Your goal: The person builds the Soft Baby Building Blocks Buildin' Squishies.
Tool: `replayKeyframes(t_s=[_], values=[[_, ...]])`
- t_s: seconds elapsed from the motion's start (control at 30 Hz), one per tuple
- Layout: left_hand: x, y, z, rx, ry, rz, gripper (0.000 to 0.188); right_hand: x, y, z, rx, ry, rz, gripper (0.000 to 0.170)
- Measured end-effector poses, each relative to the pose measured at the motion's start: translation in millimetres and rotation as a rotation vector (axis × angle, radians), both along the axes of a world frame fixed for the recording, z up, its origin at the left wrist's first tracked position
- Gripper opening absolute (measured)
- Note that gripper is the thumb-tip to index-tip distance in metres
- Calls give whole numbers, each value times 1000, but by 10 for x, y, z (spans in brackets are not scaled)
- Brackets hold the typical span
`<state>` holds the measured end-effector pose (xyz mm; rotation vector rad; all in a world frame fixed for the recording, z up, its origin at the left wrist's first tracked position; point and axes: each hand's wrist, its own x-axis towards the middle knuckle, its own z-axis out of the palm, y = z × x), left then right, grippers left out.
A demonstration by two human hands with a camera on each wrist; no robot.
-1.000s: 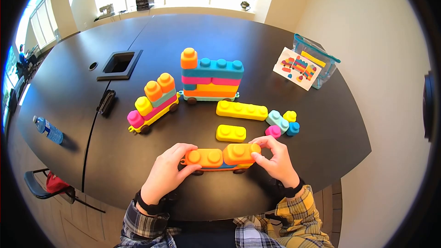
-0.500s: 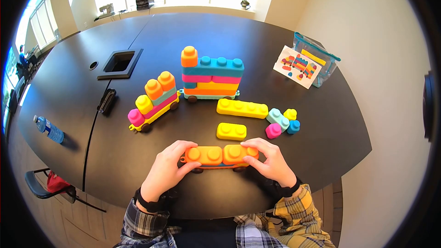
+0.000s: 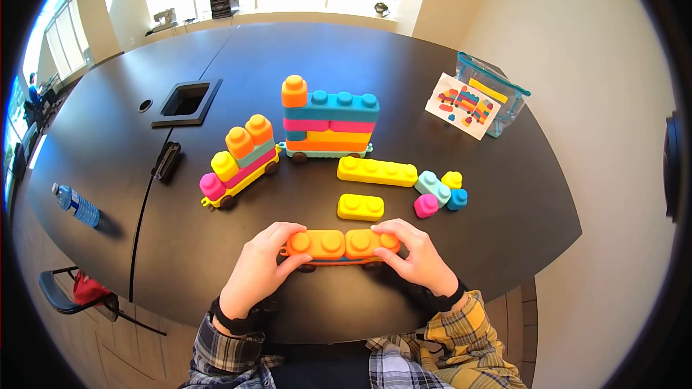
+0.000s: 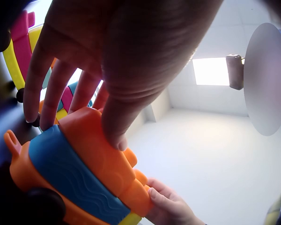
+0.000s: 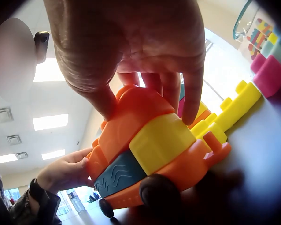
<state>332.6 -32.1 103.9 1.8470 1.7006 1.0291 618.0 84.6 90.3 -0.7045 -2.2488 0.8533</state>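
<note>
In the head view an orange wheeled base carries a blue block [image 4: 75, 171] and a yellow block [image 5: 161, 143], topped by two orange blocks [image 3: 317, 244] [image 3: 362, 243] side by side. My left hand [image 3: 257, 266] grips the left orange block, thumb in front and fingers behind. My right hand [image 3: 420, 259] holds the right orange block the same way. In the right wrist view that block sits over the blue and yellow ones. Just behind lies a short yellow block [image 3: 360, 207].
Behind stand a yellow-based car [image 3: 249, 173] and a taller teal-based car [image 3: 328, 151]. A long yellow block [image 3: 377, 171] and several small blocks, one pink [image 3: 426, 206], lie to the right. Farther off are a picture card [image 3: 462, 106], a clear bag [image 3: 510, 104] and a bottle [image 3: 76, 204].
The right orange block has come down from a raised, tilted position to lie level beside the left one. My right hand has moved left and its grip has shifted along the block.
</note>
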Motion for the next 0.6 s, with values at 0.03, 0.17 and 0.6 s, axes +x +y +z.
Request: replayKeyframes(t_s=[0.03, 0.17, 0.6], values=[[1, -1, 0, 2, -1, 2, 44, 3, 5, -9, -29, 4, 2, 37], [2, -4, 4, 0, -6, 5, 44, -6, -21, -4, -73, 2, -15, 38], [23, -6, -13, 28, -19, 19, 42, 6, 7, -39, -120, 25, -5, 40]])
